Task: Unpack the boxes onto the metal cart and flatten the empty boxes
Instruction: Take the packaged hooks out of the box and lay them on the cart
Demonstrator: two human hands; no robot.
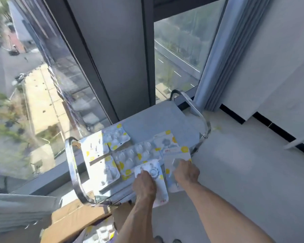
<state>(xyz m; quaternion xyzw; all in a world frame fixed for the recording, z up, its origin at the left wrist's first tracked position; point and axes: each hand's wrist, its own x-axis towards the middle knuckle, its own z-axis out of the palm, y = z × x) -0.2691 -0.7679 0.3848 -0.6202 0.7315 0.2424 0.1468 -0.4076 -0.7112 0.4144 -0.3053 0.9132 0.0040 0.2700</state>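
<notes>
My left hand (145, 181) and right hand (187, 171) each grip a white-and-yellow blister pack.
Left: open brown cardboard box (72, 220); both packs, (153, 174) and (176, 165), lie at the near edge of the chrome-railed metal cart (158, 118).

Both bare forearms reach forward and away from the body, roughly side by side, the left one rising from the bottom edge and the right one coming in from the lower right. The left hand (144, 183) is turned palm down, knuckles up, its fingers bent forward and downward at the tips. The right hand (186, 172) sits just beside it and slightly further forward, also back-up, fingers curled under. The hands stay near each other without touching.
</notes>
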